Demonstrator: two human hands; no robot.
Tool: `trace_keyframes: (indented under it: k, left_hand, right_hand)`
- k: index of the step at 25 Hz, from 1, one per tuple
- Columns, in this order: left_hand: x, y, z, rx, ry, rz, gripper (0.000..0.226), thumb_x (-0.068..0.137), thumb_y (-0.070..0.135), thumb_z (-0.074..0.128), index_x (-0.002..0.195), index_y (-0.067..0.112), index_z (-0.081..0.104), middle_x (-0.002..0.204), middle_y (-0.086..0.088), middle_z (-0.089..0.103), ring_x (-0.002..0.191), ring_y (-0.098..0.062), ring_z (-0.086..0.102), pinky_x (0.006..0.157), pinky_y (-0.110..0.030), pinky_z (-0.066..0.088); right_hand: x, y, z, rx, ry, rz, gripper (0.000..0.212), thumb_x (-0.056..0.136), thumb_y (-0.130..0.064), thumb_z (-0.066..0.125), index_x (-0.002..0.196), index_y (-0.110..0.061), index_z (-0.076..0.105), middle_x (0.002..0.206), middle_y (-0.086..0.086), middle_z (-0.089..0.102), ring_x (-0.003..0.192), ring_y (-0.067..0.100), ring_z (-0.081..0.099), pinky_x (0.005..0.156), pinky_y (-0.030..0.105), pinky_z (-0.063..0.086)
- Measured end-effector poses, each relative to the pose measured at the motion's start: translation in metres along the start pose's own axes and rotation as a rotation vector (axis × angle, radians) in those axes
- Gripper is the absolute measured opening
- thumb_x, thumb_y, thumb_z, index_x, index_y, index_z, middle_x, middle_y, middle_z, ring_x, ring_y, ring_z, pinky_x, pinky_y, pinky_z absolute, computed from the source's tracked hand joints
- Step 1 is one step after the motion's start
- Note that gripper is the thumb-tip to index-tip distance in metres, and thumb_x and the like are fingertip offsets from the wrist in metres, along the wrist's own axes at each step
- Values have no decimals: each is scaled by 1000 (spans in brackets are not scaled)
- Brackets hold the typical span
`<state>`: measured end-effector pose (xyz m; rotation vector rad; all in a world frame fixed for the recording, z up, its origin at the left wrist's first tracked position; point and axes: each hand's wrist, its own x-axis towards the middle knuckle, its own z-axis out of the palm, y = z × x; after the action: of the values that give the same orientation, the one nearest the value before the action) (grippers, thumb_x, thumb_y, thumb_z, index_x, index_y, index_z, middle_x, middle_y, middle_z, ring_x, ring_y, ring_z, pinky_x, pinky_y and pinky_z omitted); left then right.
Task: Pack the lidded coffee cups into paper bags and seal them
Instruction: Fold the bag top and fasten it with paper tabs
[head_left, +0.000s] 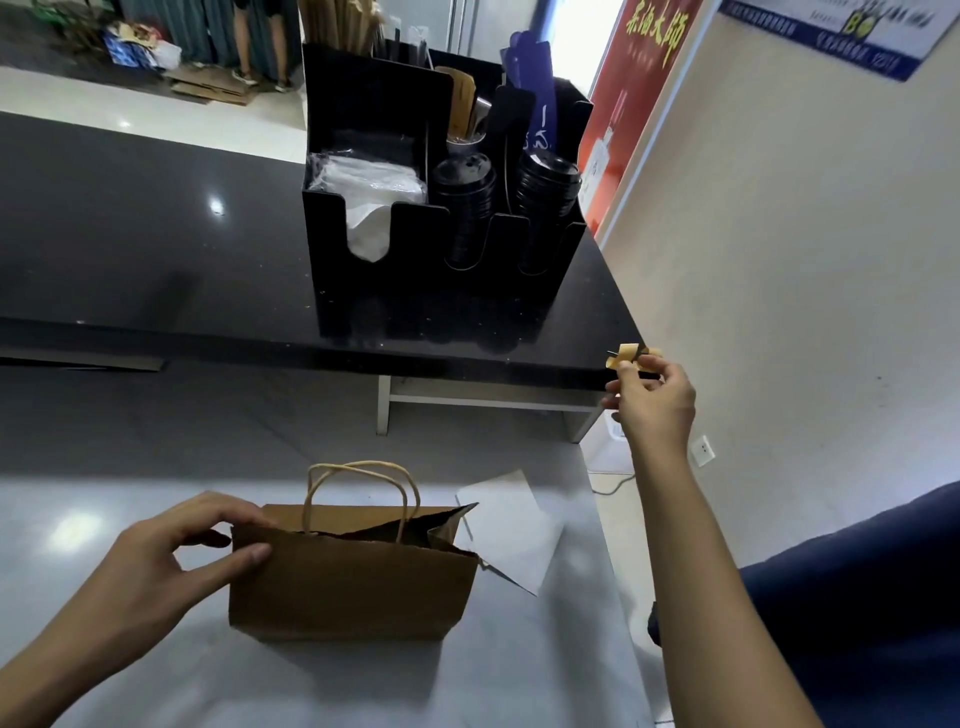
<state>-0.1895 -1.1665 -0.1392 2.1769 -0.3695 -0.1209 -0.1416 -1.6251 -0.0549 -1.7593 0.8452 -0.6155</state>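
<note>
Head view | paper bag (353, 582) upright on desk (156, 675), mouth open | left hand (171, 551) fingers pinch its rim | right hand (652, 400) fingers pinch small tan strip (629, 354) | bag light, creasable: hold top edges, press gently.

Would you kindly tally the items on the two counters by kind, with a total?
Brown paper bag: 1
White paper sheet: 1
Black organizer: 1
Stacks of black lids: 2
Bundle of white napkins: 1
Total: 6
</note>
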Motion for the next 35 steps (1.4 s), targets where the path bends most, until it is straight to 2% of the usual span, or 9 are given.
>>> trace_keyframes:
  k: [4, 8, 13, 18, 22, 26, 28, 31, 35]
  left_hand:
    - [0, 2, 1, -16, 14, 1, 33, 77, 23, 79, 107, 35, 75, 110, 8, 73, 99, -13, 67, 82, -30, 54]
    - [0, 6, 0, -29, 19, 8, 32, 77, 24, 78, 107, 36, 74, 109, 10, 73, 100, -10, 66, 82, -26, 54]
    - [2, 6, 0, -27, 21, 2, 32, 77, 24, 78, 106, 37, 74, 109, 11, 72, 100, -8, 66, 83, -26, 53]
    - [4, 3, 0, -28, 12, -5, 33, 77, 26, 78, 106, 41, 74, 110, 11, 72, 100, -11, 67, 83, -26, 54]
    - [5, 5, -1, -60, 18, 18, 23, 86, 45, 76, 108, 40, 73, 112, 11, 72, 103, -9, 65, 83, -24, 53]
    - [5, 11, 0, -69, 24, 38, 31, 84, 57, 71, 108, 37, 74, 111, 10, 72, 104, -11, 65, 83, -22, 52]
    - [2, 15, -1, -85, 16, 48, 36, 80, 59, 68, 108, 37, 74, 111, 9, 72, 105, -11, 65, 83, -21, 51]
    - [0, 19, -1, -112, 27, 30, 20, 87, 48, 75, 106, 40, 75, 110, 11, 72, 104, -8, 66, 83, -21, 51]
    - [-1, 22, 2, -112, 26, 35, 23, 86, 23, 74, 100, 42, 76, 107, 15, 73, 105, -9, 66, 83, -25, 53]
  right_hand:
    - [15, 5, 8, -101, -38, 15, 20, 95, -22, 65, 113, -18, 58, 87, 5, 75, 57, 19, 71, 72, 37, 59]
    - [20, 2, 12, -35, -81, 54, 11, 96, -20, 58, 105, -16, 63, 91, 9, 75, 54, 19, 68, 59, 31, 53]
    - [28, 0, 8, 78, -44, 273, 42, 101, -33, 37, 94, -7, 69, 81, 7, 70, 53, 23, 67, 50, 25, 47]
    - [34, 9, 9, 59, -12, 265, 10, 90, -19, 65, 99, -14, 67, 84, 5, 72, 57, 15, 69, 60, 29, 51]
    - [35, 1, 11, 27, 10, 191, 17, 82, -10, 77, 81, -18, 62, 88, 10, 70, 54, 16, 61, 44, 20, 42]
    - [29, -16, 16, -10, -6, 66, 21, 76, -22, 85, 84, -22, 66, 83, 2, 74, 73, 21, 67, 74, 37, 57]
    - [17, -25, 16, 39, -54, 33, 20, 78, -22, 85, 91, -21, 69, 82, -2, 74, 74, 16, 69, 73, 31, 57]
    - [-11, -36, 17, 83, -107, -17, 10, 83, -21, 81, 91, -20, 75, 80, -4, 73, 65, 9, 62, 57, 16, 49]
    - [-58, -43, 18, 126, -217, -47, 5, 86, -23, 80, 85, -24, 76, 89, 1, 77, 83, 15, 70, 62, 23, 49]
